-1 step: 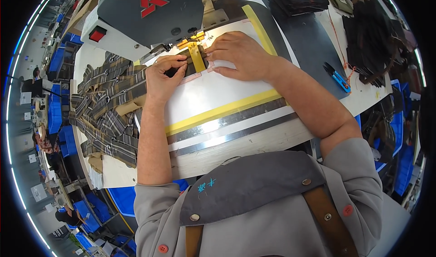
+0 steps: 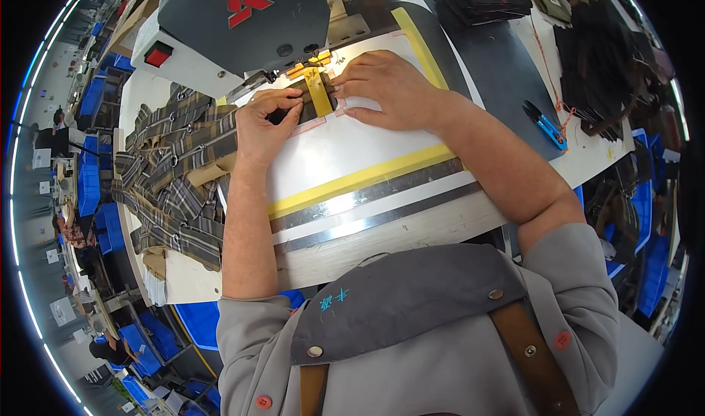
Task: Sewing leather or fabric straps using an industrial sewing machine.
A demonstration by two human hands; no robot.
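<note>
Under the sewing machine head [image 2: 246, 19], a dark plaid fabric strip [image 2: 308, 106] lies across the white work plate [image 2: 330, 155]. A yellow metal piece [image 2: 318, 96] crosses over the strip beside the needle area. My left hand [image 2: 268, 122] is closed on the strip's left end, thumb and forefinger pinching it. From the right, my right hand [image 2: 389, 89] holds the strip's other end with bent fingertips just beside the yellow piece. Its thumb sits apart, lower on the plate. The fingertips partly hide the strip's ends.
Plaid straps with metal rings [image 2: 176, 166] are heaped left of my left hand. Blue thread snips [image 2: 545, 126] lie on the right side of the table. Dark stacked pieces [image 2: 481, 1] stand at the back right. Yellow tape [image 2: 360, 181] edges the work plate.
</note>
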